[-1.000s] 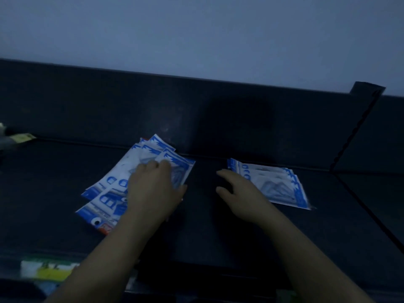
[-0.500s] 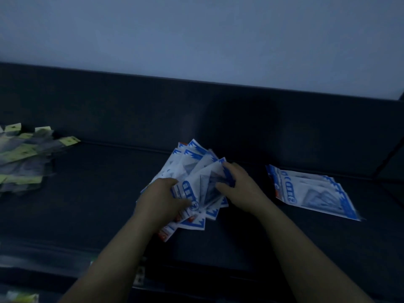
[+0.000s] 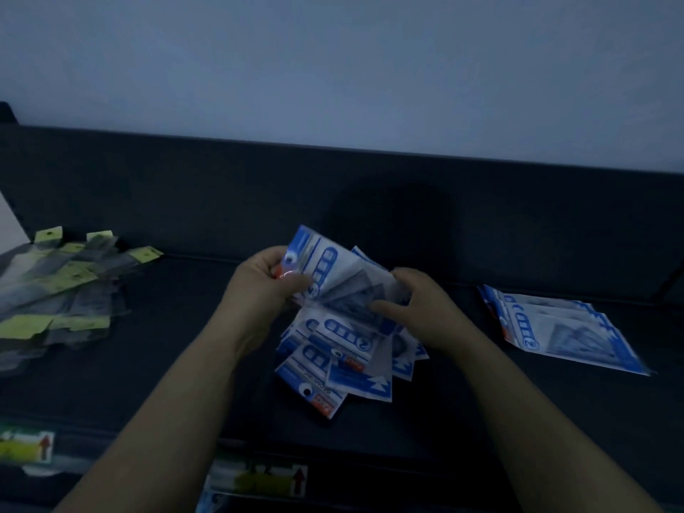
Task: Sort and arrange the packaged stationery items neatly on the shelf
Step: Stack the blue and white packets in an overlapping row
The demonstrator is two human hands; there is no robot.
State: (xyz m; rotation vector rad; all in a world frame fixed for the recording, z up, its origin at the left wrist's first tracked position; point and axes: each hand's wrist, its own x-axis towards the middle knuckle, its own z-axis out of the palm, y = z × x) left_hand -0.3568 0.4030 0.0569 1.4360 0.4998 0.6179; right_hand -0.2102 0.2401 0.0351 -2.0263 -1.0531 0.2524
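Blue-and-white packets form a crooked fan over the middle of the dark shelf, the upper ones lifted. The left hand pinches the fan's upper left corner, thumb on top. The right hand has its fingers curled round the right edge. To do this well, I judge the fan should be tapped square on the shelf, printed faces all one way, before it joins the flat stack lying well apart to the right. By count there are two groups of blue packets: roughly six show in the fan and about four in the stack, though overlaps hide some. One heap of yellow-tagged clear packets lies at left.
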